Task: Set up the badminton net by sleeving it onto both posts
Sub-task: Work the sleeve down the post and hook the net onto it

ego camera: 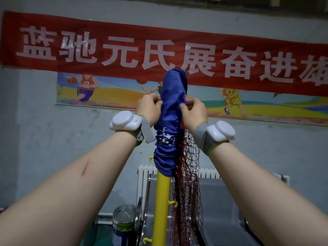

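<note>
A yellow post (161,201) with small yellow hooks stands upright in front of me. The net's blue sleeve (170,121) covers the top of the post and is bunched in folds lower down. Dark red netting (188,183) hangs from the sleeve along the post's right side. My left hand (150,107) grips the sleeve fabric on its left side. My right hand (194,110) pinches the fabric on the right side, at the same height. White devices are strapped to both wrists.
Behind the post are a grey wall with a red banner (159,48) and a sports mural, a white radiator (147,173) and metal bench seats (218,210). A paint can (123,226) stands low, left of the post.
</note>
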Demonstrator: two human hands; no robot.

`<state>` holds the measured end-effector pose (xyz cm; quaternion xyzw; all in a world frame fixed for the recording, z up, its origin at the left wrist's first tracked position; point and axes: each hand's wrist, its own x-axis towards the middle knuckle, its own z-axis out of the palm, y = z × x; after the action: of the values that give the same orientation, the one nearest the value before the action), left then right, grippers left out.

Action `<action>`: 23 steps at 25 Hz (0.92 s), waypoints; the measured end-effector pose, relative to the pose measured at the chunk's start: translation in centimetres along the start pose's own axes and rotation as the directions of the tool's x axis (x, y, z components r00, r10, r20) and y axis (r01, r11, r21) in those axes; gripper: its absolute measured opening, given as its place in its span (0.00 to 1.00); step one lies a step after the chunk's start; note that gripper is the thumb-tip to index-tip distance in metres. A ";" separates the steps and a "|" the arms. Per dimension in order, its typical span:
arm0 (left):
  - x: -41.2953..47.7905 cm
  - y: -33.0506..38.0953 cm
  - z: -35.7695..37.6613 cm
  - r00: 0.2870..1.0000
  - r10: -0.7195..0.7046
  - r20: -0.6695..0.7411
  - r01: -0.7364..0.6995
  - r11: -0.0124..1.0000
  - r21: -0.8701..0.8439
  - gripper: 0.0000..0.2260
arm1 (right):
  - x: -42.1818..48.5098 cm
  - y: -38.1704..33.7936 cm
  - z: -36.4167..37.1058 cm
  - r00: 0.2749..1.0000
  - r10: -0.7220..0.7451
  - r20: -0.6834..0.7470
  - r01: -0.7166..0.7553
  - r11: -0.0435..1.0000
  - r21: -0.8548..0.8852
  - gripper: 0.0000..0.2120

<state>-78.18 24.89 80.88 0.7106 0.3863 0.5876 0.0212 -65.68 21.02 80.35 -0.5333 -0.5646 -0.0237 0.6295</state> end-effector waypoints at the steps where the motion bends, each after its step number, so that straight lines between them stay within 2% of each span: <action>1: -0.1 -0.3 0.0 1.000 0.004 -0.003 -0.004 0.999 0.039 0.09 | 0.1 0.1 0.1 1.000 -0.018 0.005 0.019 1.000 -0.010 0.08; 5: -1.2 -1.6 -0.3 0.992 0.057 0.110 -0.069 0.993 0.101 0.08 | 0.0 0.4 0.0 1.000 -0.010 0.015 0.010 0.999 -0.037 0.09; 10: -2.3 -3.1 -0.2 0.971 0.059 0.233 -0.098 0.983 0.158 0.10 | -1.1 1.5 0.2 0.999 0.013 0.053 -0.009 0.997 -0.076 0.06; 17: -2.8 -2.8 -0.2 0.968 0.056 0.244 -0.104 0.976 0.191 0.10 | -2.1 1.8 0.0 0.996 0.061 0.059 -0.059 0.997 -0.041 0.04; 23: -3.4 -3.6 0.2 0.975 -0.010 0.220 0.001 0.999 0.041 0.14 | -3.1 1.9 0.1 0.992 0.112 0.053 -0.109 0.992 -0.059 0.03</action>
<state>-79.90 25.51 76.26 0.7706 0.3954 0.4972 0.0511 -65.67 20.14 76.88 -0.5815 -0.5510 0.0103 0.5984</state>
